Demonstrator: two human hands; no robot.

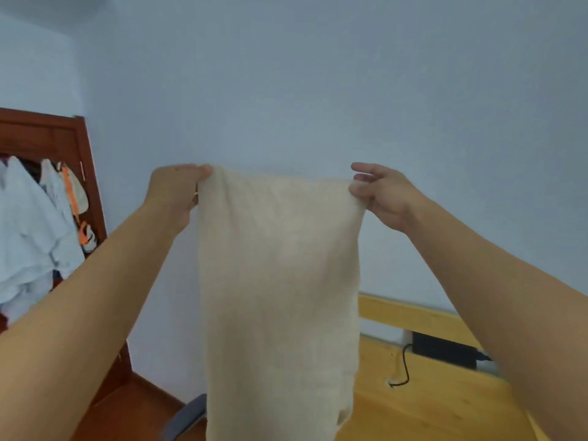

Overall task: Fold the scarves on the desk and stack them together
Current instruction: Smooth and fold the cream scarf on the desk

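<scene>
Cream scarf (280,281) held up, hanging flat and full-width. Pinched at top corners by left hand (175,192) and right hand (381,195), spare right fingers loosely extended

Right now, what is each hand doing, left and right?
Left hand: pinching the top left corner of the cream scarf.
Right hand: pinching the top right corner of the same scarf, other fingers spread.

Scarves: one cream scarf (280,281) is hanging in the air.
Hands: two are showing, the left hand (176,192) and the right hand (386,198).
Desks: one wooden desk (439,409) is showing.
Black boxes: one black box (445,350) is lying at the desk's back edge.
Cables: one black cable (404,366) is trailing there.
</scene>
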